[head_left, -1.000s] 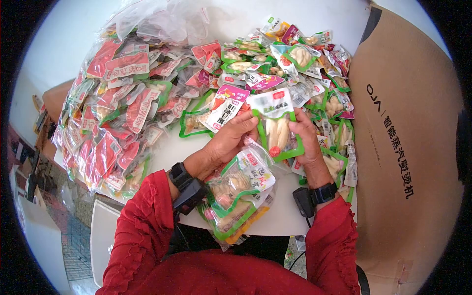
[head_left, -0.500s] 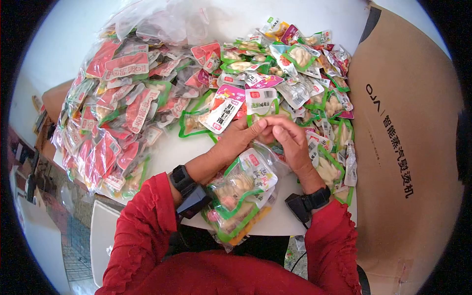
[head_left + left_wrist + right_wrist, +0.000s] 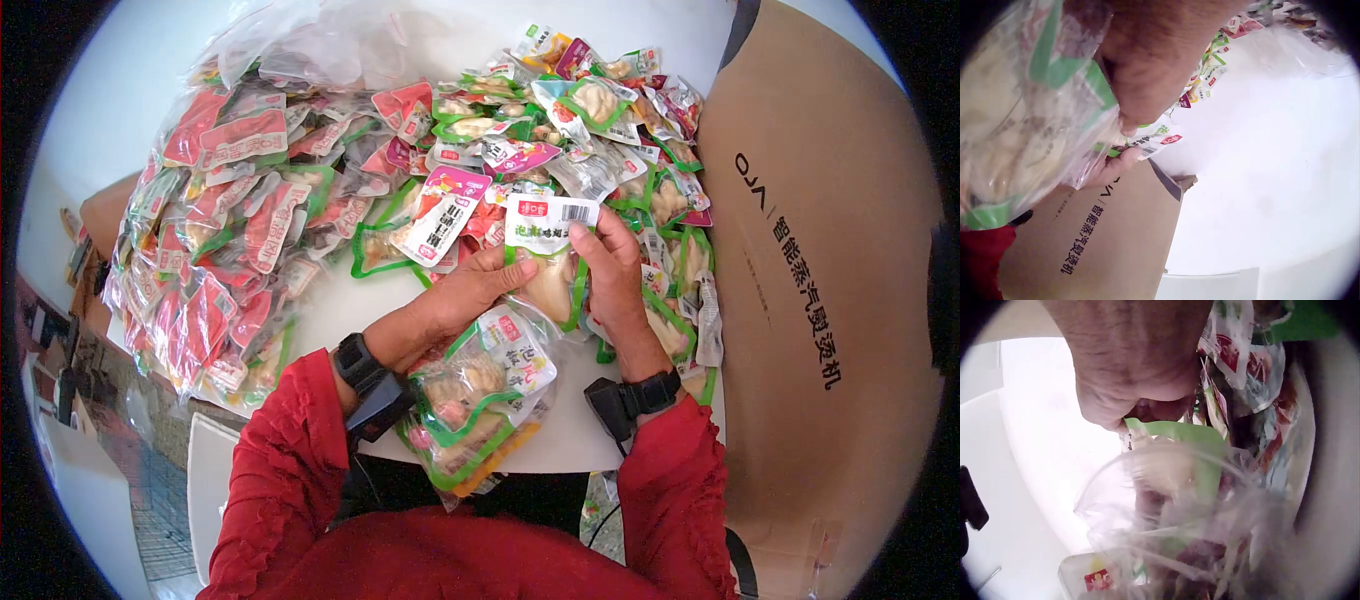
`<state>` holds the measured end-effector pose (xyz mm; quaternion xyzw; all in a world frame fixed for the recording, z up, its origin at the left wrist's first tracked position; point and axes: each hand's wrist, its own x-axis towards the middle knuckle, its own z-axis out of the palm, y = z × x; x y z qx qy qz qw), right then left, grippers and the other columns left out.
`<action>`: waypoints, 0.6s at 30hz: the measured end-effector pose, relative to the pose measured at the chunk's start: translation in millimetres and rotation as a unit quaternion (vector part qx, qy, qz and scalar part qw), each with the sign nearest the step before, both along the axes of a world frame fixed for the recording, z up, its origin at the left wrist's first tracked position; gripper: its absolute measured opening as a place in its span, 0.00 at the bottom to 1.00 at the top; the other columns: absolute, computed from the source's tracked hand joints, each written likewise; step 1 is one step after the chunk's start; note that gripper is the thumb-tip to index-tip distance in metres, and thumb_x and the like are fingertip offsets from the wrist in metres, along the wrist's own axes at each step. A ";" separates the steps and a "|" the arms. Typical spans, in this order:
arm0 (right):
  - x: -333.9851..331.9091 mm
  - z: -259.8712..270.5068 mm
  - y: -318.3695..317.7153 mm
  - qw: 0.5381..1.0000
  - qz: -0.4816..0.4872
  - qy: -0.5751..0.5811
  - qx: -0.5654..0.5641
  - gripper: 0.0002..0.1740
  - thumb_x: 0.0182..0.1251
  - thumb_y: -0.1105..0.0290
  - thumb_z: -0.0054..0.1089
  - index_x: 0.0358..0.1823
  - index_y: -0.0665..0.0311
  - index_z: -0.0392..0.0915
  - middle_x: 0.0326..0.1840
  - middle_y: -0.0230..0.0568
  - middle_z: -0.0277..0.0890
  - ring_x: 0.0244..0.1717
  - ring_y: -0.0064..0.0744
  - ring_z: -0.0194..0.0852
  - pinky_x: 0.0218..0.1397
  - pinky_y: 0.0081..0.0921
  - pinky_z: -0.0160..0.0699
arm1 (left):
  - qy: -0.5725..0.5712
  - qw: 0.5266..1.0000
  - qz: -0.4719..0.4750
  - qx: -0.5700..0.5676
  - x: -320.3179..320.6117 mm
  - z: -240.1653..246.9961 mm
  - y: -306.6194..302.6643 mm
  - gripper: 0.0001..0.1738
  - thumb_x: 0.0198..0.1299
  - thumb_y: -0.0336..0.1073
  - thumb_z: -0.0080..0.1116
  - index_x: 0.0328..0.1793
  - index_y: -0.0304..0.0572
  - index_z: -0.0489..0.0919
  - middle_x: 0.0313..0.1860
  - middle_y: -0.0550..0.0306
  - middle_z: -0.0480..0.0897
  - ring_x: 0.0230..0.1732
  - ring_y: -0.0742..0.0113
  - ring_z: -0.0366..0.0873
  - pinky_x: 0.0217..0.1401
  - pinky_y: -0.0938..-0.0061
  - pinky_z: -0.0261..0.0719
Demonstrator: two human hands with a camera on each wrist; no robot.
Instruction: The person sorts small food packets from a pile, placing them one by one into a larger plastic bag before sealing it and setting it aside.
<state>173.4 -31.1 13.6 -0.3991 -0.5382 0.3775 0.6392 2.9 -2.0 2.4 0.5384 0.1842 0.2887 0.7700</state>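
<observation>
A green-edged packet with a white label (image 3: 548, 225) is upright between the hands in the head view. The right hand (image 3: 612, 265) pinches its upper right side, thumb on the label. The left hand (image 3: 470, 293) has its thumb across the packet's lower left; its other fingers are hidden behind the packet and a clear plastic bag. That clear bag holds several green-edged packets (image 3: 465, 385) and hangs under the left hand at the table's front edge. In the right wrist view, the right hand (image 3: 1141, 369) is above the packet's green edge (image 3: 1191, 432) and the clear bag (image 3: 1166, 481).
A large clear bag of red-labelled packets (image 3: 240, 230) covers the table's left. Loose packets (image 3: 595, 100) are heaped at the back right. A tall brown carton (image 3: 820, 300) stands along the right side. A white-and-purple packet (image 3: 440, 215) lies just beyond the left hand.
The packet was upright between both hands, then mostly hidden by them; now its label shows, turned toward the camera. The right hand's fingers have moved up to its top right. The view has shifted slightly.
</observation>
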 end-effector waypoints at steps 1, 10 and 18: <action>-0.3 -0.4 0.5 1.000 0.000 0.000 0.000 0.10 0.62 0.70 0.50 0.41 0.68 0.72 0.34 0.30 0.73 0.35 0.17 0.67 0.43 0.17 0.66 | 0.000 1.000 0.000 0.000 -0.5 0.6 -0.2 0.20 0.61 0.45 0.50 0.55 0.43 0.72 0.44 0.62 0.78 0.40 0.76 0.76 0.42 0.80 0.75; 4.0 -7.8 2.5 0.998 -0.014 0.063 -0.020 0.13 0.64 0.66 0.46 0.42 0.69 0.73 0.35 0.31 0.73 0.38 0.17 0.66 0.44 0.16 0.65 | 0.036 0.999 0.000 0.005 -3.0 0.8 1.3 0.21 0.62 0.46 0.48 0.55 0.40 0.69 0.42 0.59 0.78 0.39 0.75 0.76 0.40 0.80 0.76; 7.1 -8.8 1.7 0.995 0.002 0.090 -0.047 0.17 0.62 0.66 0.47 0.50 0.68 0.68 0.41 0.33 0.72 0.38 0.19 0.70 0.38 0.16 0.69 | 0.050 0.999 -0.003 -0.020 -2.7 1.6 -0.7 0.22 0.62 0.49 0.47 0.54 0.41 0.71 0.41 0.62 0.78 0.37 0.77 0.75 0.38 0.82 0.74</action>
